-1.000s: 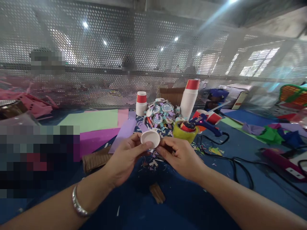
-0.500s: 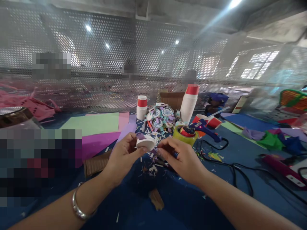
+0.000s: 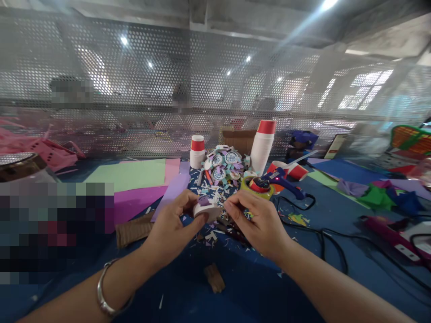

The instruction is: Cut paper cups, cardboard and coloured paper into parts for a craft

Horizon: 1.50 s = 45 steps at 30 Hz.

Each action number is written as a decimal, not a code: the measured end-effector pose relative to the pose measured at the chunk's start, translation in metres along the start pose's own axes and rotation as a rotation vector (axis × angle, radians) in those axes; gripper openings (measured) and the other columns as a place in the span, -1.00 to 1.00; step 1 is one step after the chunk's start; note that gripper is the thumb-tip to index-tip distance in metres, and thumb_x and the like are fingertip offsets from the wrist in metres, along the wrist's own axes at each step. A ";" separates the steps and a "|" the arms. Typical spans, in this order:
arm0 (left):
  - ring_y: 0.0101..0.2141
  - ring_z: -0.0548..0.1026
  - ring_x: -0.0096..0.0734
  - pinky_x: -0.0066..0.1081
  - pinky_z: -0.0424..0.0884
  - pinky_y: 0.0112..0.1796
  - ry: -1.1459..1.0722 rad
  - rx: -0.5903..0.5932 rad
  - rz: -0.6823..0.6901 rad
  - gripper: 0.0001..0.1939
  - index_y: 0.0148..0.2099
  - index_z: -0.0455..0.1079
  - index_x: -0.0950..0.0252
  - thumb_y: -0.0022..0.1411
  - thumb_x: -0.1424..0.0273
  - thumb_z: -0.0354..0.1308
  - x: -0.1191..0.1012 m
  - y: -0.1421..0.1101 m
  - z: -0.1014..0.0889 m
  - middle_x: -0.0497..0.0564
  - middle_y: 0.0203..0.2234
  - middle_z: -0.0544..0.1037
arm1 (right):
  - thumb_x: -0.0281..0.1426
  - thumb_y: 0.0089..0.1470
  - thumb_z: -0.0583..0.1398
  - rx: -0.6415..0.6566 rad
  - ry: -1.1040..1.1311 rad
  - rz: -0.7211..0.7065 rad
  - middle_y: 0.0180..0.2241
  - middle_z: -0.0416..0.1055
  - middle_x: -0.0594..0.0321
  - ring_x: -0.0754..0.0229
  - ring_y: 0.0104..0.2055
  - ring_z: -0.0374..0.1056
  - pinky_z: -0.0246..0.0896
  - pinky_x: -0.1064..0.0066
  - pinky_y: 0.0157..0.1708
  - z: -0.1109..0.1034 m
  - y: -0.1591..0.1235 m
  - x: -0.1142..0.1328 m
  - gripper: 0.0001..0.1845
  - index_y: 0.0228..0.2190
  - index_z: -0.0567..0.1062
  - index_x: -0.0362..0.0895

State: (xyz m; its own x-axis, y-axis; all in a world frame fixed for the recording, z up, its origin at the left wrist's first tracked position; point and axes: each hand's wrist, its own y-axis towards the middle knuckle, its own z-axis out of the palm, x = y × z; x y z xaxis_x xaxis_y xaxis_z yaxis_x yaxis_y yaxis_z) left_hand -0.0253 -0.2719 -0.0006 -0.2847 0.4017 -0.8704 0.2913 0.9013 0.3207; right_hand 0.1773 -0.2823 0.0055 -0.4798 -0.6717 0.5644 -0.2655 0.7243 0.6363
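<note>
White cup (image 3: 209,212) with purple bit (image 3: 203,201), was pinched in left hand (image 3: 175,224) over the messy bench (image 3: 182,289), right hand (image 3: 261,220) hung curled just right of it, couldn't tell if gripping anything

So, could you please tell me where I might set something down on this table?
The blue tabletop looks mostly bare between the small brown corrugated cardboard scrap and the right forearm, and between the thin black cable and crumpled green paper. The middle is crowded with loose paper scraps and white paper cups.
</note>
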 end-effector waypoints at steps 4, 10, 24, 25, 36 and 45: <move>-0.49 0.32 -0.46 -0.46 0.19 -0.44 0.111 -0.002 0.018 -0.94 -0.31 0.34 0.21 0.15 0.42 0.18 -0.007 -0.001 0.000 -0.14 -0.54 0.37 | -0.42 0.21 0.11 -0.004 -0.003 0.022 -0.34 0.41 0.18 0.23 -0.32 0.33 0.24 0.40 -0.31 -0.001 0.000 -0.003 -0.86 -0.25 0.47 -0.17; -0.44 0.36 -0.42 -0.45 0.23 -0.41 0.102 0.033 0.018 -0.97 -0.28 0.41 0.20 0.18 0.42 0.16 -0.015 -0.002 0.002 -0.09 -0.49 0.43 | -0.38 0.20 0.14 0.126 0.050 0.007 -0.30 0.41 0.18 0.23 -0.32 0.36 0.29 0.39 -0.32 -0.001 0.000 0.000 -0.83 -0.18 0.46 -0.16; -0.28 0.45 -0.34 -0.40 0.34 -0.24 -0.361 0.207 -0.307 -0.80 -0.17 0.50 0.21 0.20 0.25 0.19 -0.027 -0.012 0.000 0.03 -0.32 0.55 | -0.35 0.19 0.16 0.171 0.121 0.068 -0.38 0.41 0.24 0.24 -0.33 0.34 0.23 0.40 -0.34 -0.003 0.004 -0.001 -0.88 -0.30 0.46 -0.14; -0.26 0.45 -0.34 -0.39 0.34 -0.21 -0.410 0.206 -0.337 -0.79 -0.16 0.50 0.21 0.20 0.24 0.20 -0.026 -0.014 0.000 0.03 -0.31 0.55 | -0.33 0.20 0.16 0.188 0.125 0.087 -0.37 0.42 0.24 0.24 -0.33 0.35 0.23 0.40 -0.35 -0.003 0.003 -0.001 -0.86 -0.29 0.46 -0.14; -0.39 0.37 -0.48 -0.46 0.31 -0.30 -0.543 0.069 -0.333 -0.80 -0.36 0.37 0.25 0.06 0.33 0.35 0.000 -0.018 -0.003 -0.11 -0.48 0.42 | -0.39 0.15 0.20 0.082 0.028 -0.008 -0.26 0.39 0.19 0.27 -0.34 0.34 0.29 0.40 -0.32 0.010 -0.003 0.000 -0.80 -0.16 0.43 -0.14; -0.07 0.36 -0.27 -0.27 0.36 -0.07 0.083 0.120 0.071 -0.96 -0.35 0.43 0.26 0.16 0.43 0.23 0.005 -0.019 -0.007 0.05 -0.12 0.34 | -0.38 0.20 0.15 0.232 0.119 0.064 -0.43 0.33 0.30 0.31 -0.41 0.26 0.15 0.45 -0.40 0.018 -0.006 0.003 -0.90 -0.35 0.42 -0.14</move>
State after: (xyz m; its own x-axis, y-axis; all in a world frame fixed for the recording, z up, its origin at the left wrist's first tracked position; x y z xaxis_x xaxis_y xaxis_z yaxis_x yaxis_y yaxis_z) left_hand -0.0385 -0.2857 -0.0088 -0.3327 0.4798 -0.8119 0.4186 0.8466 0.3288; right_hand 0.1625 -0.2858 -0.0058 -0.4039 -0.6268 0.6664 -0.4291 0.7731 0.4671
